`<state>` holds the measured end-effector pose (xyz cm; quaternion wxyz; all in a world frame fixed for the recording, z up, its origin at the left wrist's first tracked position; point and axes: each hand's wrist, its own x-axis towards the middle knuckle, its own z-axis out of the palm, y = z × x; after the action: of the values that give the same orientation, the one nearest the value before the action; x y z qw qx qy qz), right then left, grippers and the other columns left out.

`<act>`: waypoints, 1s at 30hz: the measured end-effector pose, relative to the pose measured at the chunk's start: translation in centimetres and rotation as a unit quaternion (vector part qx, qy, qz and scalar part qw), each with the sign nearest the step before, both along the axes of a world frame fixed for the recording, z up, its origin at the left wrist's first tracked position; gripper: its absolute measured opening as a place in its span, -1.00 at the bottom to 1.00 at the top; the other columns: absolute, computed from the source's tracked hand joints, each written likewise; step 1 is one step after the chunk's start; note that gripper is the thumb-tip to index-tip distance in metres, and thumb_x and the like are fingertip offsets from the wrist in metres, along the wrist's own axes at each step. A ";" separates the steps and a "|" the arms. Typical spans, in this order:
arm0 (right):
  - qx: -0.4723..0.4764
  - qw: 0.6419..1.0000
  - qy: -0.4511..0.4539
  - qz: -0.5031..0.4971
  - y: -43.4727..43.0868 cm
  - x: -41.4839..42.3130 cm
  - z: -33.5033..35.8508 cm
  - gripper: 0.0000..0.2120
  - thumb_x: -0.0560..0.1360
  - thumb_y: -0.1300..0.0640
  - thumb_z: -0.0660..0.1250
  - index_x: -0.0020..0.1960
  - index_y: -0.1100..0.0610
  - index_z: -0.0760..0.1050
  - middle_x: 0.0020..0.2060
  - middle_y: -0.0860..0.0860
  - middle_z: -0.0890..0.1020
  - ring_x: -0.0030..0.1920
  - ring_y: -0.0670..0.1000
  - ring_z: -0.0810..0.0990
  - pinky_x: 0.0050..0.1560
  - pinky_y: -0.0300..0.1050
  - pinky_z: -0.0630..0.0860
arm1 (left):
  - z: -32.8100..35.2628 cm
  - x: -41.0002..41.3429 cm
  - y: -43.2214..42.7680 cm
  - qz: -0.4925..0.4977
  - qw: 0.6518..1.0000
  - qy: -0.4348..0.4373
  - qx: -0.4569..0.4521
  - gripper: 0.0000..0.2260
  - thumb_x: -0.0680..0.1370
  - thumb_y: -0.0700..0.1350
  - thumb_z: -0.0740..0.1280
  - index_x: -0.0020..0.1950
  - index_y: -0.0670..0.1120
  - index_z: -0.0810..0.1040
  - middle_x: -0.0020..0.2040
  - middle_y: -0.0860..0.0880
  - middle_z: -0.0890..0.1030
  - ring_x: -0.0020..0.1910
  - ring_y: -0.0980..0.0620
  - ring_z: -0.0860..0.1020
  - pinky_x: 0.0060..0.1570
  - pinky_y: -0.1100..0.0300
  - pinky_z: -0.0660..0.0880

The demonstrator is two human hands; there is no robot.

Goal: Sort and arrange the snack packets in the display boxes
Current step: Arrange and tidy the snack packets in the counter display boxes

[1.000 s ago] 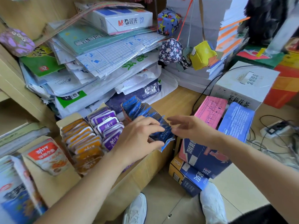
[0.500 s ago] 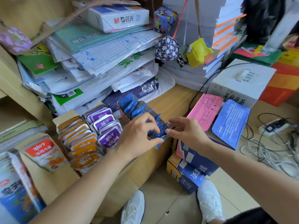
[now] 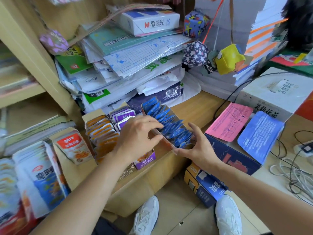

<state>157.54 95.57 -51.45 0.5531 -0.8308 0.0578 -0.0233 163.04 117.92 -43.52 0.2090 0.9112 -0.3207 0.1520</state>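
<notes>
My two white shoes (image 3: 147, 216) stand on the floor (image 3: 177, 197), toes against a big brown carton (image 3: 152, 182). A dark blue drinks box (image 3: 209, 189) lies just beside my right foot. To my near left, large snack bags (image 3: 42, 175) stand packed in a row.

On top of the carton sit three narrow display boxes side by side. The left one holds orange packets (image 3: 101, 133) and the middle one holds purple packets (image 3: 123, 117). The right one, the blue packets' box (image 3: 166, 144), carries a row of blue packets (image 3: 167, 122) standing on edge from front to back.

My left hand (image 3: 137, 136) is curled. Its fingertips bend onto the tops of the blue packets and its thumb sits against the box's left wall, pinching them together. My right hand (image 3: 198, 148) is spread with straight fingers. Its thumb touches the front corner of that box and its fingers press flat against the near end of the row.

Farther right, a pink sheet (image 3: 230, 121) and a blue sheet (image 3: 259, 136) lie on another dark box, with loose cables (image 3: 291, 167) beyond them.

Behind the display boxes, on the tabletop (image 3: 194, 106), rises a sloppy pile of papers and plastic bags (image 3: 128, 65). A white paper box (image 3: 149, 21) tops it. Fabric cubes (image 3: 194, 53) hang just to its right.
</notes>
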 end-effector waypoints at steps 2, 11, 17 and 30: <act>-0.005 1.000 -0.013 -0.011 0.5 0.2 0.3 -0.01 0.29 0.01 0.66 0.56 -0.06 0.18 0.25 -0.14 0.45 0.22 -0.16 0.45 0.02 -0.52 0.42 | 1.2 0.7 2.4 0.070 0.997 -0.023 0.018 -0.76 0.42 0.02 0.47 0.06 0.03 0.73 0.00 0.03 0.71 -0.03 -0.08 0.63 0.02 0.00 0.55; -0.044 0.998 -0.044 -0.030 3.4 1.1 0.5 -0.23 0.26 -0.05 0.66 0.37 -0.06 0.38 0.12 -0.21 0.55 0.09 -0.31 0.52 0.18 -0.21 0.56 | 1.0 -0.8 5.6 0.169 0.983 0.039 0.064 -0.79 0.44 -0.03 0.55 0.06 0.11 0.73 0.00 0.06 0.70 0.02 -0.08 0.58 0.11 -0.04 0.43; -0.099 0.993 -0.062 -0.011 5.7 0.7 0.7 -0.22 0.29 -0.09 0.62 0.39 -0.03 0.33 0.18 -0.15 0.53 0.15 -0.19 0.52 0.16 -0.24 0.49 | 0.9 -0.2 5.3 0.180 0.982 0.050 0.032 -0.78 0.44 -0.03 0.56 0.08 0.13 0.73 -0.01 0.07 0.70 0.02 -0.04 0.58 0.15 -0.05 0.46; 0.091 0.986 0.068 0.121 3.4 4.9 5.1 -0.13 0.36 -0.09 0.42 0.59 -0.04 0.15 0.45 -0.09 0.39 0.23 -0.14 0.51 0.16 -0.17 0.43 | 2.1 0.3 8.5 0.215 0.972 0.046 -0.078 -0.77 0.49 0.03 0.49 0.13 0.06 0.70 0.13 0.05 0.67 0.18 -0.02 0.53 0.17 0.05 0.43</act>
<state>162.39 98.96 -46.34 0.6201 -0.7774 -0.0038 0.1055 163.31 126.40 -41.43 0.2560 0.9458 -0.0944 0.1763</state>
